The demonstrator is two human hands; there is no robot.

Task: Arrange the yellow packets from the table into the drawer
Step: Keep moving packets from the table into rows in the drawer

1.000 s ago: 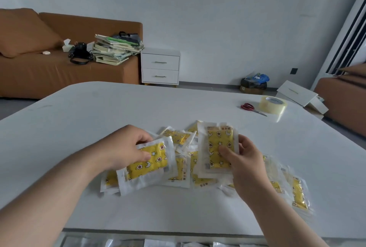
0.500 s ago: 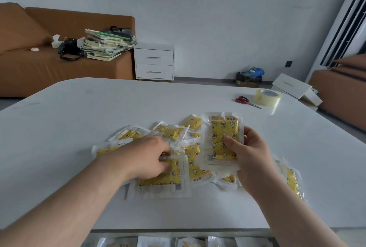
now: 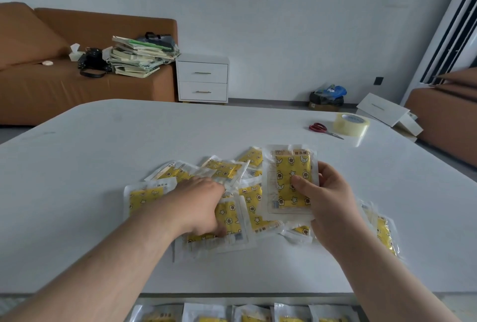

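Right hand: our right hand [image 3: 327,200] held one packet [image 3: 290,179] upright above the pile, thumb pressed on its printed face and the other fingers curled behind its right edge, clamped on it.
Left hand: our left hand [image 3: 198,205] lay palm down on the pile [image 3: 232,192], fingers bent and pressed onto a packet at the near edge [image 3: 229,221]; we could not tell whether they gripped it or only rested on it.
Pile: the yellow packets lay loose and overlapping on the white table [image 3: 103,154], near its front edge, between our two forearms; one more [image 3: 384,231] lay just to the right of our right wrist.
Drawer: the drawer [image 3: 247,314] showed open below the table's front edge, with a row of packets standing side by side in it.
Far right of table: scissors [image 3: 322,129] lay just beside a tape roll [image 3: 351,124], well apart from the pile.
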